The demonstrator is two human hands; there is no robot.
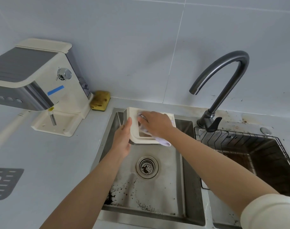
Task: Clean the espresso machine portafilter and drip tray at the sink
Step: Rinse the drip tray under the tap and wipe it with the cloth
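Over the steel sink (179,192), my left hand (122,138) grips the left edge of the cream drip tray (132,114), which is tilted toward me. My right hand (155,123) presses a pale lilac cloth (164,142) inside the tray; part of the cloth hangs out at the tray's lower right. Dark coffee grounds speckle the sink floor near the drain (147,166). On the counter at the left lies the cream handle of the portafilter (7,129). Its head is out of sight.
The cream espresso machine (41,86) stands at the left with a yellow sponge (100,100) behind it. A dark drip grate (3,182) lies on the counter's left edge. A dark gooseneck faucet (223,76) rises at the right, above a wire basket (250,142) in the second basin.
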